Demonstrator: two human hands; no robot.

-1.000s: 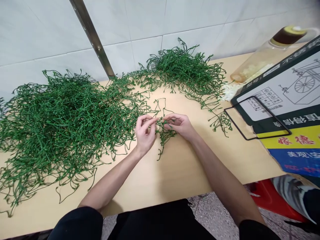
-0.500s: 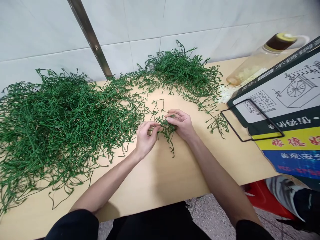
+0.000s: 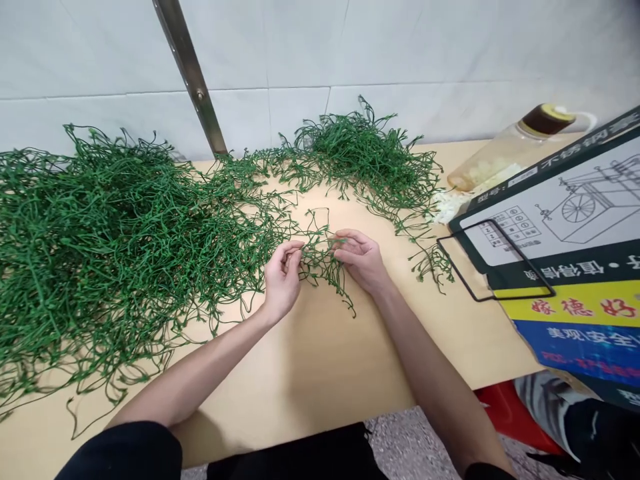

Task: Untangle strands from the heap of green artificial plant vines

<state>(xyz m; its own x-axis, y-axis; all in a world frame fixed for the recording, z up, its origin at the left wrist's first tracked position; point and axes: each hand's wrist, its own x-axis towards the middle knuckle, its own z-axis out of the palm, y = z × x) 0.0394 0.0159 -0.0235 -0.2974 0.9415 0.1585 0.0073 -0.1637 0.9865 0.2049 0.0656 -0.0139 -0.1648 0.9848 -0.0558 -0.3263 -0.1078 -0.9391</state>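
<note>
Thin green plastic stems (image 3: 325,265) form a small tangled bunch between my two hands, above the light wooden table (image 3: 345,360). My left hand (image 3: 283,277) pinches the bunch's left side with thumb and forefinger. On the right side, my right hand (image 3: 361,261) has its fingers curled round stems, thumb near the forefinger. A few loose ends hang down toward the front edge. A large heap of the same green stems (image 3: 125,247) covers the left of the table, joined by a thin strip to a smaller pile (image 3: 365,153) at the back.
A printed cardboard box (image 3: 565,260) stands at the right, with a black wire frame (image 3: 500,297) against it. Behind lie a clear bottle (image 3: 500,157) and small white pieces (image 3: 445,205). A metal post (image 3: 195,87) rises by the wall. A red stool (image 3: 515,413) is below right.
My left hand has moved slightly left, away from my right hand, and the bunch between them is spread wider. The whole view has shifted a little.
</note>
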